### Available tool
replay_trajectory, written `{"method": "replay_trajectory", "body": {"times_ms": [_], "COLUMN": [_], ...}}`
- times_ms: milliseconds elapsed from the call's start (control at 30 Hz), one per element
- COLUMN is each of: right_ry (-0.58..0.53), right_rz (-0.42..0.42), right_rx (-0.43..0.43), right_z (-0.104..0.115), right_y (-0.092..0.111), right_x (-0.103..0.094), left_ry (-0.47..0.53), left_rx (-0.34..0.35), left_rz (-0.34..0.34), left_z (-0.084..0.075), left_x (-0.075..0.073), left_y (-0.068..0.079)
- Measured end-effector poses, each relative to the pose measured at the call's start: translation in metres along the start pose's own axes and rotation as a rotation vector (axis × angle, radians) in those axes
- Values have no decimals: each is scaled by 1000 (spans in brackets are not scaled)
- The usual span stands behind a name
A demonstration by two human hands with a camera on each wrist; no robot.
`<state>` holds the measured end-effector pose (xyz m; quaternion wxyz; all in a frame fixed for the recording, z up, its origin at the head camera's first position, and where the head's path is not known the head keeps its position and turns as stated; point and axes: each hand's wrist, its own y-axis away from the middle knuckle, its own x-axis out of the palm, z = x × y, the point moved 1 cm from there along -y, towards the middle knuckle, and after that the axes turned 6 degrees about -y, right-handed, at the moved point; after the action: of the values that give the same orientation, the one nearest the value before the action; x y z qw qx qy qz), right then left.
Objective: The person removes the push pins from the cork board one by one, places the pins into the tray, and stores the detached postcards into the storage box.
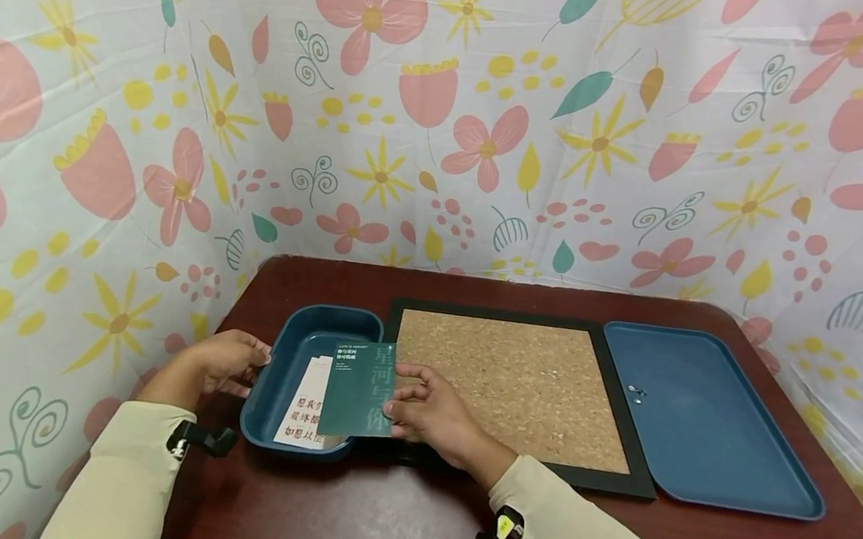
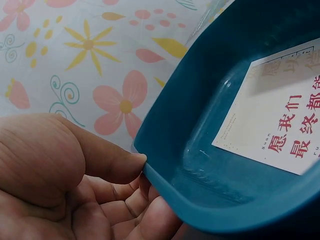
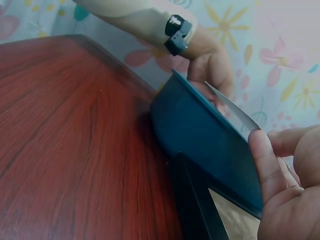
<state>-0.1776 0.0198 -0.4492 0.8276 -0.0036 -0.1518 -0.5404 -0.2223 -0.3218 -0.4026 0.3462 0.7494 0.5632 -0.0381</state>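
A deep blue plastic bin (image 1: 273, 397) stands at the left of the table. My left hand (image 1: 229, 363) pinches its left rim between thumb and fingers, which the left wrist view shows close up. Inside the bin lies a white card (image 2: 245, 125) with red Chinese characters. Over the bin's right side, a dark green card (image 1: 358, 396) with pale lettering is pinched at its right edge by my right hand (image 1: 442, 415). It partly covers the white card. From the right wrist view the held card (image 3: 232, 107) appears nearly edge-on above the bin's rim.
A cork board (image 1: 515, 389) in a black frame lies right of the bin, close against it. Farther right is a shallow blue tray (image 1: 713, 425) with small shiny bits near its left edge. Flowered cloth (image 1: 479, 91) hangs behind the dark red table (image 1: 268, 515).
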Motion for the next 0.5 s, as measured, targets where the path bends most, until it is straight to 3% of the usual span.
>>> {"method": "replay_trajectory", "body": {"times_ms": [500], "right_ry": [-32], "right_rz": [28], "right_rx": [-23], "right_z": [1], "right_y": [-4], "right_x": [17], "left_ry": [15], "left_rx": [-7], "left_rz": [21], "left_z": [0], "left_x": [-1], "left_y": [0]}}
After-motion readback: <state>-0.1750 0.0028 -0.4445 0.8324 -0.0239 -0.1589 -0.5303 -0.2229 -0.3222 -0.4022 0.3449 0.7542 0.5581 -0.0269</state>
